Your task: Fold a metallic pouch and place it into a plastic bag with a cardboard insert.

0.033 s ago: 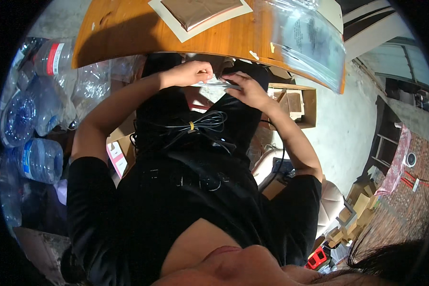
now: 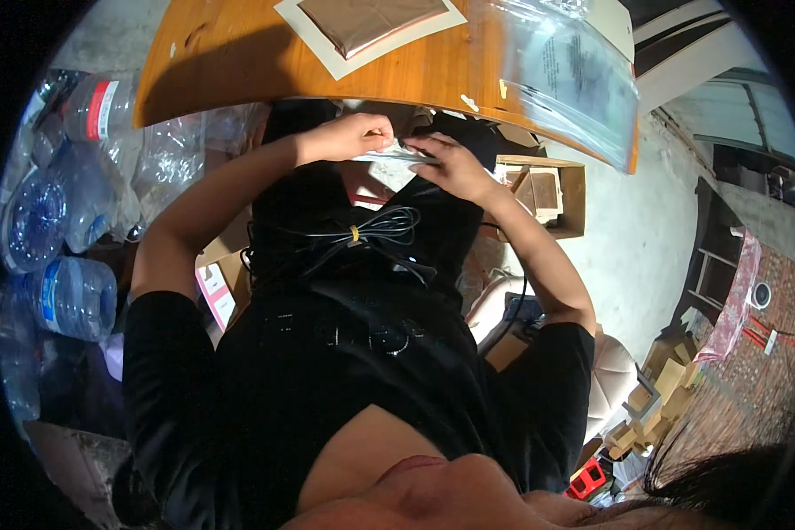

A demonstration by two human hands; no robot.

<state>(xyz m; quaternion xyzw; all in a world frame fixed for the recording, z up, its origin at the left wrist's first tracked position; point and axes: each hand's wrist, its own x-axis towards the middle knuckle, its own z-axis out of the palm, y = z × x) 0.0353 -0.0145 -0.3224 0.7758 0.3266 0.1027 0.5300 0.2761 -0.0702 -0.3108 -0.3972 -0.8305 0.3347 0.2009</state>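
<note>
1 glossy plastic strip (image 2: 402, 159), pinched at both ends

My left grip (image 2: 362, 137) and right grip (image 2: 453, 166) are each closed on it, probably to keep the thin material flat, over my lap (image 2: 293, 194) below the wooden tabletop (image 2: 415, 81). Up there, a smooth copper-coloured packet (image 2: 371, 25) lies on a stiff cream sheet (image 2: 333, 64).

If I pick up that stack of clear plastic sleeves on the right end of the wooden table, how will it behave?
The clear plastic sleeves will probably flop, since they look like thin film. They may slip over one another, given their glossy surfaces. They're likely light, appearing quite flat.
</note>
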